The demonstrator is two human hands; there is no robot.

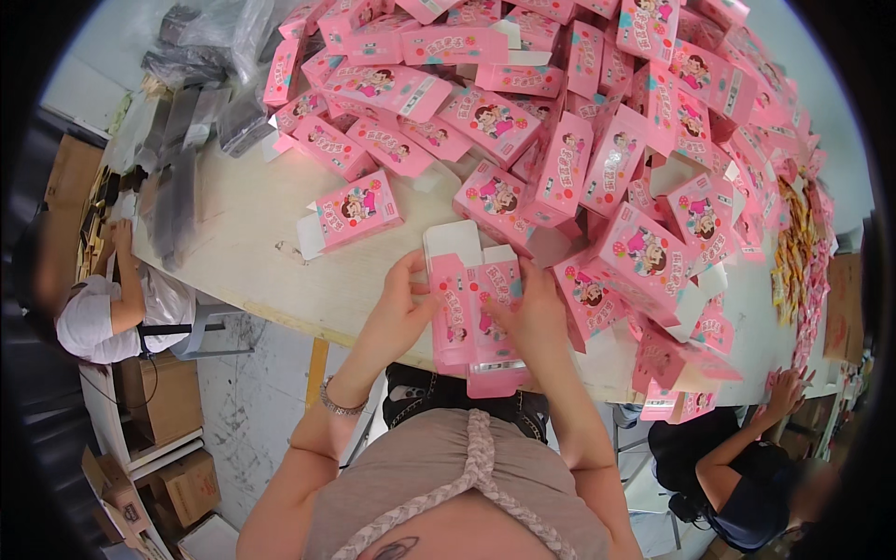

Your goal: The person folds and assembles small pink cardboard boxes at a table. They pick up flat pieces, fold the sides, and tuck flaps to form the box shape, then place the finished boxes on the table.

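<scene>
A pink printed carton (455, 313) with white inner flaps spread at its far end is between my hands, over the table's near edge. My left hand (403, 306) grips its left side, thumb on the printed face. On the right side, my right hand (536, 317) holds it with the thumb pressed on the front panel. A pink tuck flap hangs at the near end. Just beyond lies another pink carton (359, 211) with its white end flap out. A large heap of similar pink cartons (565, 168) rises ahead and to the right, some with flaps raised.
The pale table (247, 243) curves around me. Clear and dark plastic packaging (191, 121) sits at the far left. Orange packets (791, 261) lie at the right. Co-workers are at both sides: one person (117, 303) left, another (747, 476) right. Brown cardboard boxes (166, 401) stand lower left.
</scene>
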